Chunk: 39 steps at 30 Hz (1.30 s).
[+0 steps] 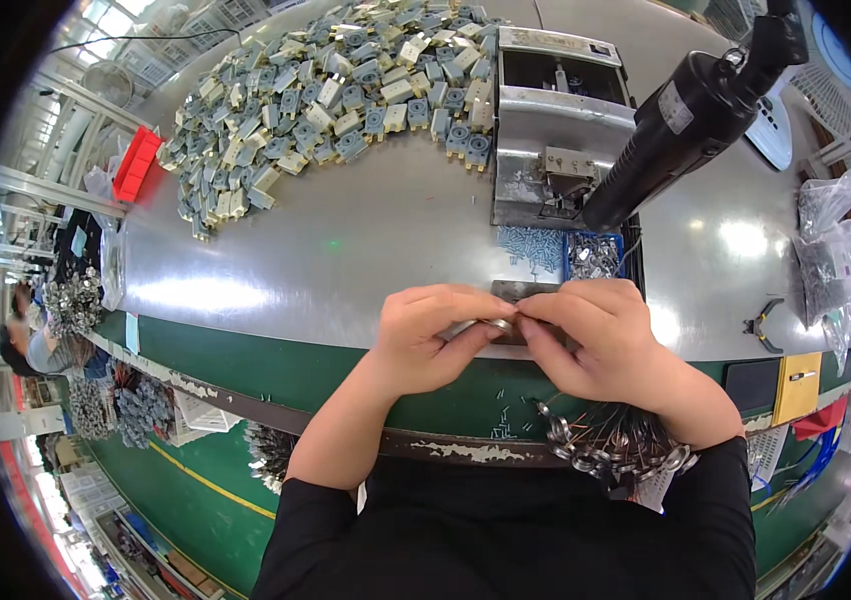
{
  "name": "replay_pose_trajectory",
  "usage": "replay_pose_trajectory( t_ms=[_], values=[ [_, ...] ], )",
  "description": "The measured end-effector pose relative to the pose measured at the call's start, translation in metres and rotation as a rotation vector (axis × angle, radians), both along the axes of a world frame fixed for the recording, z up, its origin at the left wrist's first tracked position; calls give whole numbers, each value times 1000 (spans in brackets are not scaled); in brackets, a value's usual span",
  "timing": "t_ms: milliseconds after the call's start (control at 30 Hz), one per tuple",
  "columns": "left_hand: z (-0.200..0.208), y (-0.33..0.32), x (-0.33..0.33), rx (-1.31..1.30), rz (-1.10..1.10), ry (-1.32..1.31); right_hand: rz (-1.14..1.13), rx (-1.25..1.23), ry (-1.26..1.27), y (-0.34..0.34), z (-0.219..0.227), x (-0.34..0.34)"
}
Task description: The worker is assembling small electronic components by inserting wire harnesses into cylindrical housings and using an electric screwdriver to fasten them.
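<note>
My left hand (433,335) and my right hand (596,335) meet fingertip to fingertip over the table's near edge. A small shiny metal piece with a rounded edge (500,325) shows between the left thumb and forefinger. The right thumb and fingers are pinched together against the left fingertips, and what they hold is hidden. Just behind the fingers is a small dark metal plate (511,289). A pile of small screws (531,246) and a blue tray (623,257) of small metal parts lie beyond it. Below my right forearm hangs a bundle of metal rings with wires (611,450).
A bench machine (556,120) stands ahead, with a black cylindrical power tool (661,135) slanting beside it. Many grey and cream plug-like blocks (346,95) are heaped at the far left near a red bin (137,164). Pliers (768,325) lie right. Another person (36,340) sits far left.
</note>
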<state>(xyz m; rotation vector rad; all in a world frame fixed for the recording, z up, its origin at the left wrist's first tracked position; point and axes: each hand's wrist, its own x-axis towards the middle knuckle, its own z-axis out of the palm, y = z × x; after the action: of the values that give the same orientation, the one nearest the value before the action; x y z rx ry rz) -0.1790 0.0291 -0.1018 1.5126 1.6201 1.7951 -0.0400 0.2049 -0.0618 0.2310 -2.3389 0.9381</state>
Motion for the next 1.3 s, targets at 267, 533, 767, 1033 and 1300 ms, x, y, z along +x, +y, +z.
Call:
replay_pose_trajectory(
  t_ms=[267, 533, 767, 1033, 1300],
  values=[
    [2, -1, -1, 14, 264, 382, 52, -92, -66, -1, 2, -2],
    [-5, 14, 6, 118, 418, 427, 66, -150, -102, -1, 0, 3],
    [4, 7, 10, -241, -195, -302, 30, -332, -156, 2, -3, 7],
    [-23, -2, 22, -70, -811, -1456, 234, -361, -152, 16, 2, 4],
    [-3, 0, 36, -104, -116, -586, 208, -353, -199, 11, -2, 3]
  ],
)
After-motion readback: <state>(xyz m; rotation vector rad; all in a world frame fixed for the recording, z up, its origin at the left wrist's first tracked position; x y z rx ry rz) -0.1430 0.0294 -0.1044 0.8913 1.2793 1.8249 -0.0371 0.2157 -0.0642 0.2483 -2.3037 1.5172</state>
